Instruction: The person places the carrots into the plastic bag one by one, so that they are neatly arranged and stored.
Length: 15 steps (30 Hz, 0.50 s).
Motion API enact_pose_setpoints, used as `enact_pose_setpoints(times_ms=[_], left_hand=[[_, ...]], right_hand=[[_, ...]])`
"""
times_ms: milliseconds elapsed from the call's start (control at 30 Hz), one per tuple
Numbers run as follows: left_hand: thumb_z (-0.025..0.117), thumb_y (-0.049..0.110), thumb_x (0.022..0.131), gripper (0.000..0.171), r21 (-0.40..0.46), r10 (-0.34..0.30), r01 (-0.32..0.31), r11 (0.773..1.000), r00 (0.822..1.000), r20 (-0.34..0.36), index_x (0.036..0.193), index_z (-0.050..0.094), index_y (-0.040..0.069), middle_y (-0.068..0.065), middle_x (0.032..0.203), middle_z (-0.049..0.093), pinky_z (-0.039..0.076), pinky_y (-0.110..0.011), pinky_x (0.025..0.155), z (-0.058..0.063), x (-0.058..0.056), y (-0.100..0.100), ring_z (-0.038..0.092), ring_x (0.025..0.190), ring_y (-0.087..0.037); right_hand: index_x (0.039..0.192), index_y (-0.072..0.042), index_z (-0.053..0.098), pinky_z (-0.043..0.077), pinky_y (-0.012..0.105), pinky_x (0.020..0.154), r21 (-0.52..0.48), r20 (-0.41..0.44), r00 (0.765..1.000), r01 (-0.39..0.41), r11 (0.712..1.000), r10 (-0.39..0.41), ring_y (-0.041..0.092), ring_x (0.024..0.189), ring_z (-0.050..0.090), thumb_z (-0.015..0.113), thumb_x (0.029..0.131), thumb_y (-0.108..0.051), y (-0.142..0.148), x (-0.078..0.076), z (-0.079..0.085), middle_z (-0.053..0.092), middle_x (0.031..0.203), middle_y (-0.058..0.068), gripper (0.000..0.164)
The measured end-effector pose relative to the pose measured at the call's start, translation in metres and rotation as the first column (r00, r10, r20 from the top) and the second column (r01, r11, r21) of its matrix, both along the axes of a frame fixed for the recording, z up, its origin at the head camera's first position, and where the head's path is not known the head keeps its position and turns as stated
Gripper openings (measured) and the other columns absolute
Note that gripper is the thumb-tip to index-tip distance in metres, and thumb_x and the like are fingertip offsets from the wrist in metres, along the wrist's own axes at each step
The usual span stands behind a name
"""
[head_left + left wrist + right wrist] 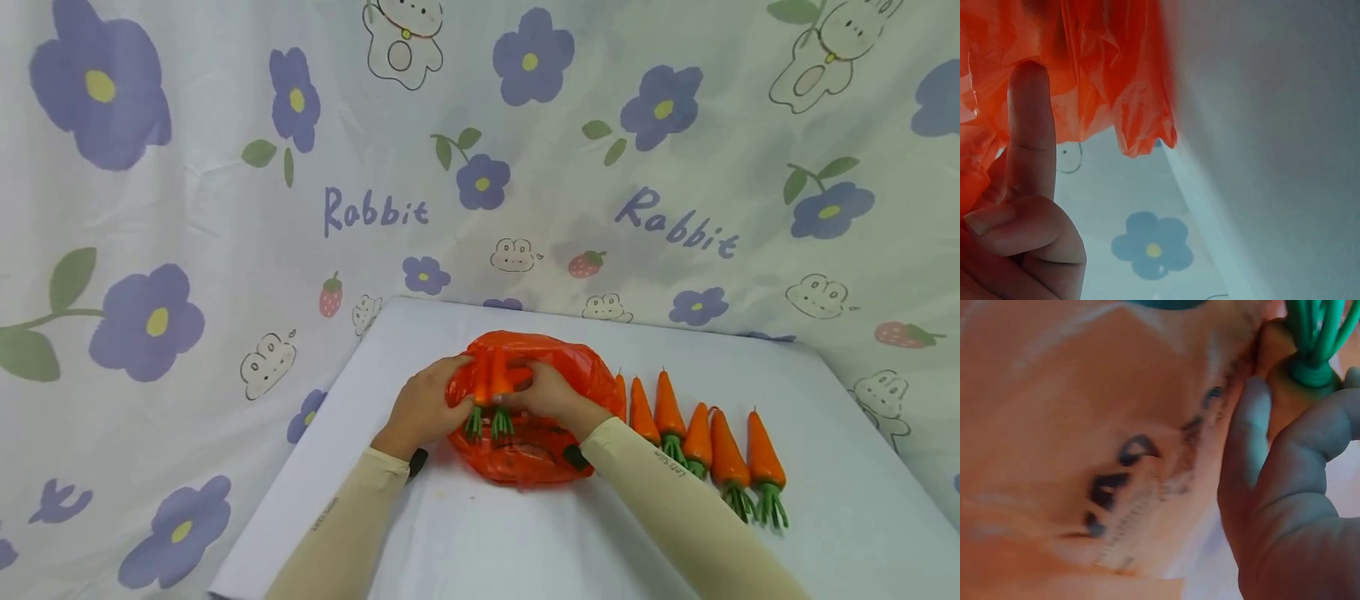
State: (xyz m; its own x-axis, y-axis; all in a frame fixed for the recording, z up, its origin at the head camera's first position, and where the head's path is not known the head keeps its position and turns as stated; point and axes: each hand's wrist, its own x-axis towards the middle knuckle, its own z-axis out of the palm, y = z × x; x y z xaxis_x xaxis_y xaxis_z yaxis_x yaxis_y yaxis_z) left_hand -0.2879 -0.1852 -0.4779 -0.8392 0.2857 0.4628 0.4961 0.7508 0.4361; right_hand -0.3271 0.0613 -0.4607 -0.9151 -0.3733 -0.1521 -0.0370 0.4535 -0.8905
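Note:
A red plastic bag point(517, 467) lies on the table, its mouth bunched around two orange carrots point(500, 375) with green stem tufts toward the person. From the right side, the right hand point(547, 392) grips a carrot point(1297, 403) near its stem end, thumb and fingers about it. At the bag's left side the left hand point(431, 404) holds the plastic, its thumb close to the left carrot's top. One finger point(1032, 125) of this hand lies straight against the bag in the left wrist view. Dark printing shows on the bag in the right wrist view.
To the right of the bag, several more carrots point(765, 454) lie in a row on the white table point(847, 533), tips pointing away. Right beside them runs the right forearm point(675, 500). A flower-and-rabbit curtain point(225, 208) hangs behind and to the left.

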Motion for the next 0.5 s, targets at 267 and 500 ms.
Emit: enact_pose_setpoints(times_ms=[267,500], left_hand=[[0.071,0.034,0.089,0.059,0.007,0.013,-0.013,1.000,0.999,0.030,0.145,0.062,0.018,-0.001,0.138,0.067,0.055,-0.047,0.102,-0.001,0.001,-0.001,0.067,0.121,-0.025],[0.072,0.032,0.088,0.059,0.012,0.012,-0.012,1.000,1.000,0.008,0.145,0.063,0.018,-0.001,0.138,0.067,0.055,-0.048,0.102,-0.001,0.000,0.001,0.067,0.122,-0.025]], right_hand=[[0.148,-0.011,0.055,0.063,0.039,0.082,-0.111,0.066,0.997,0.035,0.993,-0.028,0.027,0.099,0.070,0.093,0.081,-0.031,-0.002,-0.004,-0.017,0.070,0.122,0.010,0.080],[0.137,-0.012,0.066,0.060,0.042,0.093,-0.088,0.042,0.998,0.051,0.995,-0.047,0.025,0.107,0.068,0.094,0.079,-0.034,-0.004,-0.005,-0.021,0.072,0.121,0.004,0.069]])
